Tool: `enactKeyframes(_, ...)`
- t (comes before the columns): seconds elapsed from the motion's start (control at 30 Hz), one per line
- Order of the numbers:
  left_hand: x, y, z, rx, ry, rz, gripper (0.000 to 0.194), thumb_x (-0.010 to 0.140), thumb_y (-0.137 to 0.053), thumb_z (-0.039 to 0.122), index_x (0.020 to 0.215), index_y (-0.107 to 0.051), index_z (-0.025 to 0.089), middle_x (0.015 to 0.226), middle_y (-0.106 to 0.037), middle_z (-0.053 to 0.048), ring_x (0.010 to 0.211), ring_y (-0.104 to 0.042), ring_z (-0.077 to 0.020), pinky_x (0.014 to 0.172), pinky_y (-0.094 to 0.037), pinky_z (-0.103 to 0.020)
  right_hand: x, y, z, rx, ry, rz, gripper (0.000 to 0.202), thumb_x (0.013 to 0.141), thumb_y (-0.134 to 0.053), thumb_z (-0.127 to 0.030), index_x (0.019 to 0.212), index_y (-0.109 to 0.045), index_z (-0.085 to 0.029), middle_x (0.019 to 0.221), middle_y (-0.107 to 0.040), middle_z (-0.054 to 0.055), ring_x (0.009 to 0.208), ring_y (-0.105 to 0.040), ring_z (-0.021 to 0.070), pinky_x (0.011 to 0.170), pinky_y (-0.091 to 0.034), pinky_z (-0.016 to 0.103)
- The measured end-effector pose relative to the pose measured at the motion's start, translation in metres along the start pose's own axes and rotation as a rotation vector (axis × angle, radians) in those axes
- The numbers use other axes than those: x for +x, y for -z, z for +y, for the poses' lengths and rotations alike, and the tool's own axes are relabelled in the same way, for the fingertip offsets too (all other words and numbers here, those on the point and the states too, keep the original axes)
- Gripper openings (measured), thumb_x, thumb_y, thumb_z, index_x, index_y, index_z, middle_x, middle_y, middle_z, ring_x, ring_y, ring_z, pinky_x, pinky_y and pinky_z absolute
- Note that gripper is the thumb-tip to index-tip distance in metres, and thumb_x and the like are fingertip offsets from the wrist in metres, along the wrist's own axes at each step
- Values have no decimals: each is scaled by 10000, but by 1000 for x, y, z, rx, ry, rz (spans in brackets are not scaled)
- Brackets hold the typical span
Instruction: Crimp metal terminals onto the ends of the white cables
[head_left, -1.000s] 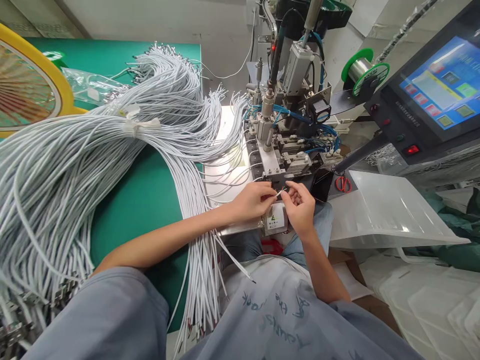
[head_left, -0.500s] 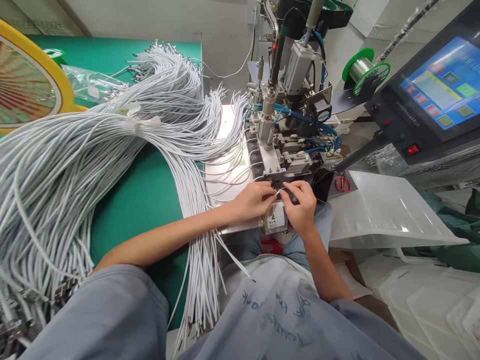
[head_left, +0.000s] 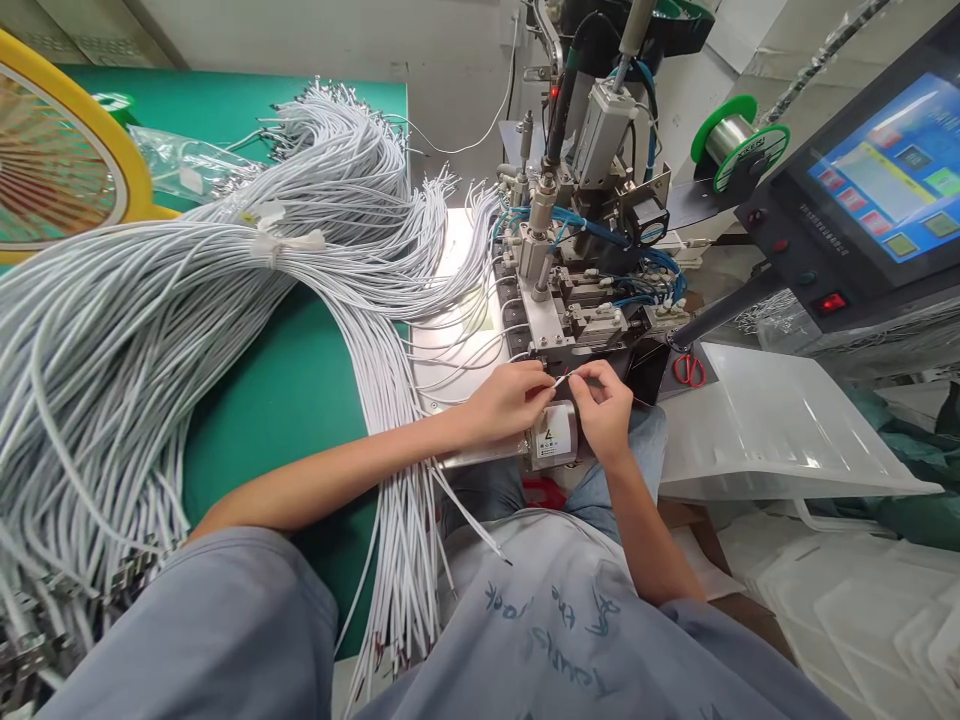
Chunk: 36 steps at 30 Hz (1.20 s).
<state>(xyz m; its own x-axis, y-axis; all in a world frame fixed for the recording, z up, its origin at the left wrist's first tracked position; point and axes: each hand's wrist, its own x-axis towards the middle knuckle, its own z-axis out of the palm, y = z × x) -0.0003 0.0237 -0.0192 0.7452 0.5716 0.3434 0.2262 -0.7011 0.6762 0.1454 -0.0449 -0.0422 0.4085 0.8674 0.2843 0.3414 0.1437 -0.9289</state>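
My left hand [head_left: 517, 402] is closed in a pinch on a white cable [head_left: 560, 381], close to the cable's end. Thin wire ends stick out of it, one of them reddish. My right hand [head_left: 603, 408] pinches at these wire ends, its thumb and forefinger together. Both hands are at the front edge of a machine [head_left: 546, 325] with metal cylinders and blue air tubes. Beneath them sits a block with a white warning label [head_left: 553, 432]. My left forearm crosses over a hanging bundle of white cables [head_left: 390, 400].
More white cables [head_left: 337, 150] lie on the green table [head_left: 247, 400], tied with a white band. A yellow-rimmed fan [head_left: 139, 150] stands at left. To the right are a control screen [head_left: 892, 170], a wire spool [head_left: 731, 138], red scissors [head_left: 688, 370] and a translucent plastic sheet [head_left: 795, 430].
My right hand's fingertips have shifted slightly along the wire ends, and its fingers are drawn a little closer together. My left hand keeps its pinch on the cable. The view has moved slightly.
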Motion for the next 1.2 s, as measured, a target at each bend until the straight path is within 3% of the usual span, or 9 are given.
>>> enactKeyframes(0.27, 0, -2, -3, 23, -54, -20, 196, 857, -493, 143, 769, -665, 116, 630, -514, -1, 564, -467, -84, 522, -348, -203, 3, 0, -2, 86, -16, -49, 114, 780, -550, -226, 678, -521, -186, 745, -539, 8, 730, -526, 134, 603, -429, 239)
enactKeyframes(0.53, 5, -4, -19, 415, -13, -321, 267, 849, -403, 93, 839, -670, 113, 760, -570, -58, 598, -522, -112, 553, -392, -222, 12, 0, 35, 5, -179, -183, 144, 743, -552, -309, 701, -568, -172, 687, -584, 9, 678, -540, 148, 594, -438, 261)
enactKeyframes(0.67, 5, -8, -24, 469, 4, -329, 293, 890, -389, 145, 860, -679, 115, 796, -590, -78, 620, -553, -125, 570, -418, -228, 13, -3, 47, 38, -238, -169, 156, 711, -569, -325, 695, -585, -171, 673, -603, 12, 666, -545, 148, 601, -445, 264)
enactKeyframes(0.87, 4, -8, -28, 492, -51, -333, 399, 827, -445, 60, 1155, -620, 203, 868, -589, -69, 713, -591, -151, 594, -432, -227, 14, -6, 50, 112, -308, -136, 131, 669, -603, -298, 663, -605, -167, 652, -615, 6, 642, -549, 141, 620, -455, 273)
enactKeyframes(1.03, 4, -4, -25, 578, -153, -336, 297, 868, -430, 101, 1095, -617, 139, 832, -568, -87, 756, -591, -180, 629, -455, -257, 18, -4, 48, 183, -429, -177, 120, 628, -614, -284, 632, -609, -164, 589, -572, -15, 555, -485, 111, 495, -377, 230)
enactKeyframes(1.2, 5, -2, -22, 611, -171, -355, 264, 900, -408, 139, 1073, -607, 128, 824, -566, -92, 752, -595, -187, 637, -467, -272, 24, 0, 44, 202, -554, -222, 115, 554, -614, -269, 587, -614, -159, 540, -553, -21, 503, -448, 97, 430, -314, 211)
